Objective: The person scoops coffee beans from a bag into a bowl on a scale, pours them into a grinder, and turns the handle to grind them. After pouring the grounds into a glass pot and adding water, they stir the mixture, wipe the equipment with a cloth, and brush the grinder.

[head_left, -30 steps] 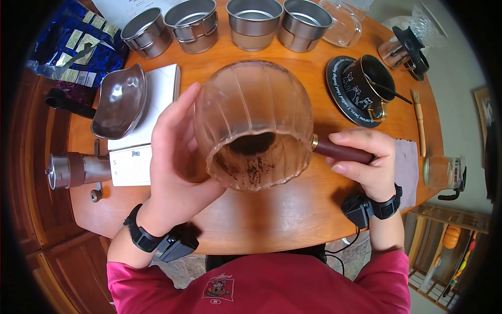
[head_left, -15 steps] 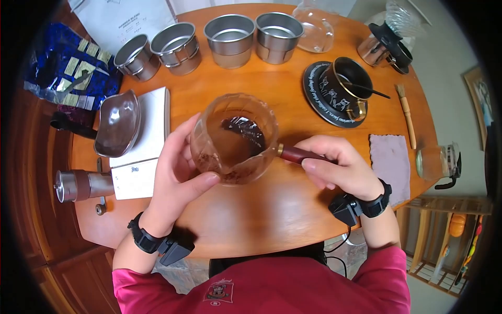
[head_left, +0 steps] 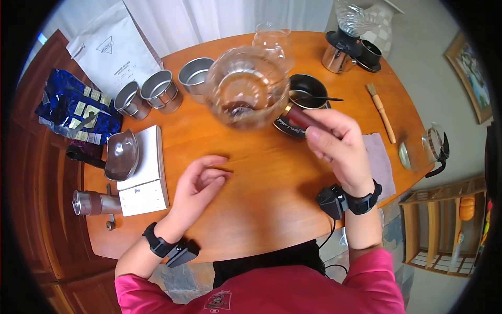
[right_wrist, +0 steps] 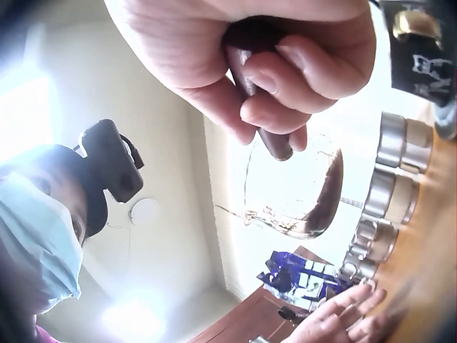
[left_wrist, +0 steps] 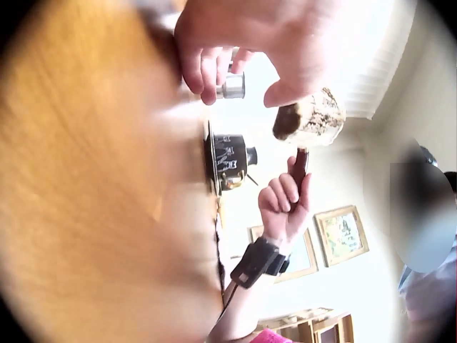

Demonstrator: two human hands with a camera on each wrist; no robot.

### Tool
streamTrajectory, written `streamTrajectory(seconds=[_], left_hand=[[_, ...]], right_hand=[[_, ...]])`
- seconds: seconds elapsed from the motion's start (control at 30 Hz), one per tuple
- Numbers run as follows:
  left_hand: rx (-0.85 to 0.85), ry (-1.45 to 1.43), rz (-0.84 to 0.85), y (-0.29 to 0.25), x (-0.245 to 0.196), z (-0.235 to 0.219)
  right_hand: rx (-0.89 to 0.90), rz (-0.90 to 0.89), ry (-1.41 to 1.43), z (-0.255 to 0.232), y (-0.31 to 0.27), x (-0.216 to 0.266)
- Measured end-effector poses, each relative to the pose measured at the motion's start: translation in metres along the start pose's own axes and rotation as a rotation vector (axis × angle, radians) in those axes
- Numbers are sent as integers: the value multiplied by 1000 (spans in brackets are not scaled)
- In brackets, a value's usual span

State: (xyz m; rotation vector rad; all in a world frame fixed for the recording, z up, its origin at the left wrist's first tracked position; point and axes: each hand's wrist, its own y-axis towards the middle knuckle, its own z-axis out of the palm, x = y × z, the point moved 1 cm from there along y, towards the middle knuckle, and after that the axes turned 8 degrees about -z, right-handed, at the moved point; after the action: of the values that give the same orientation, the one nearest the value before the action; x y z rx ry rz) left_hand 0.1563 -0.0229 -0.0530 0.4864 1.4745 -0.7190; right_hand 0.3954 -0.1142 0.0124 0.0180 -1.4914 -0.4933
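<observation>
My right hand (head_left: 340, 144) grips the dark wooden handle (head_left: 306, 119) of a ribbed glass coffee pot (head_left: 227, 86), held up over the table. Dark brown coffee shows at the bottom of the pot (left_wrist: 325, 118) in the left wrist view, with brown specks on its walls. The left hand (head_left: 196, 188) is off the pot, low over the table, its fingers loosely bent and holding nothing. Beyond the right hand stands a black cup (head_left: 309, 83) with a spoon in it, on a black saucer (head_left: 287, 126), partly hidden by the pot and hand.
Steel cups (head_left: 162, 91) stand in a row behind the pot. On the left lie a white scale (head_left: 144, 199), a brown dish (head_left: 122, 154), a hand grinder (head_left: 94, 203) and a blue bag (head_left: 78, 104). At right are a brush (head_left: 384, 118), a cloth (head_left: 379, 157) and a glass jar (head_left: 418, 149).
The pot was tipped with its mouth toward me between both hands. It has since turned more upright, and the right hand has carried it away and up. My left hand has let go of it.
</observation>
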Motion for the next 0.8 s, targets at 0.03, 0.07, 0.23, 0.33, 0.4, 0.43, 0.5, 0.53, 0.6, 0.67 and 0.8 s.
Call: streamTrajectory(seconds=[0.03, 0.07, 0.23, 0.33, 0.4, 0.43, 0.5, 0.53, 0.6, 0.67, 0.8], left_hand=[[45, 24, -13, 6, -3, 7], [89, 48, -26, 12, -6, 15], [161, 0, 20, 53, -17, 64], [206, -57, 30, 75, -13, 87], [-39, -99, 7, 87, -6, 96], [-167, -46, 32, 93, -3, 98], [-267, -31, -19, 113, 14, 93], [-369, -18, -65, 119, 14, 91], [-343, -37, -88, 127, 10, 89], [-270, 24, -126, 132, 6, 89], [-344, 305, 94, 152, 17, 87]], right_hand=[[-6, 2, 3, -7, 1, 4], [-41, -15, -4, -11, 2, 9], [-276, -146, 0, -38, 10, 12], [-449, -152, -84, -56, 12, 9], [-496, -157, -89, -66, 16, 5], [-529, -160, -124, -72, 18, 0], [-567, -162, -161, -81, 22, -10], [-591, -164, -172, -83, 24, -15], [-617, -167, -186, -87, 28, -24], [-623, -150, -148, -88, 31, -33], [-570, -102, -87, -84, 35, -43]])
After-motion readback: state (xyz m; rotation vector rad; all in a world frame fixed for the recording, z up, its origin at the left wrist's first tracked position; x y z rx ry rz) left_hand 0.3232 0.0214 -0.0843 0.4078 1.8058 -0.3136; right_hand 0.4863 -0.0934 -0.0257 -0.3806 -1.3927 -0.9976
